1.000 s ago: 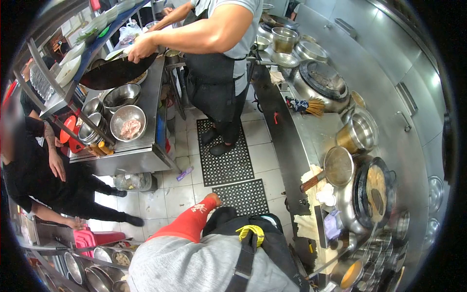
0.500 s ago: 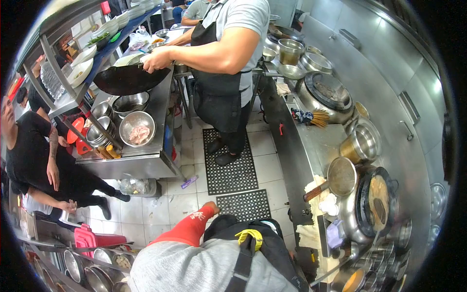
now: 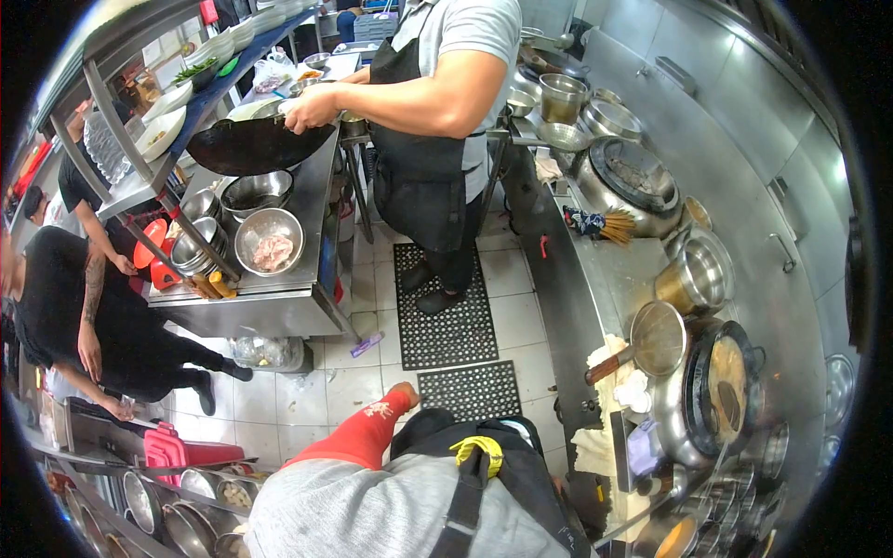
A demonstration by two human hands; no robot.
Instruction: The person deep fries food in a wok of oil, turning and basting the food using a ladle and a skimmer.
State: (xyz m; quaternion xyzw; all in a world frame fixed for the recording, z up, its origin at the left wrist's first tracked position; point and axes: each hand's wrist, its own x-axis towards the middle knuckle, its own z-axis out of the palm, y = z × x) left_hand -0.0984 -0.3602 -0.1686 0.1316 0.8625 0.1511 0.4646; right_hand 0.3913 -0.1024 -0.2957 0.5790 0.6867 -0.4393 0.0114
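Observation:
My left hand [image 3: 406, 395] hangs in front of my waist, below a red sleeve [image 3: 349, 437]. Only its back shows, and the fingers are too hidden to read. It is nearest to the black perforated floor mat [image 3: 470, 391] and touches nothing that I can see. My right hand is out of view. To my right, a wok [image 3: 726, 372] with light brown contents sits on the stove, a ladle [image 3: 728, 407] resting in it. Beside it lies a wire strainer [image 3: 658, 337] with a wooden handle. A yellow piece [image 3: 477, 454] sits on my apron strap.
A co-worker in a black apron [image 3: 419, 186] holds a dark wok [image 3: 256, 146] over the steel table [image 3: 251, 321]. On it stands a bowl of raw meat [image 3: 272, 253]. Two people in black are at left. A red bin [image 3: 186, 454] and a bamboo brush [image 3: 616, 225] are nearby.
The view has shifted slightly, so most things sit a little further right. At left, the person in black has turned the head down. My left hand stays in place.

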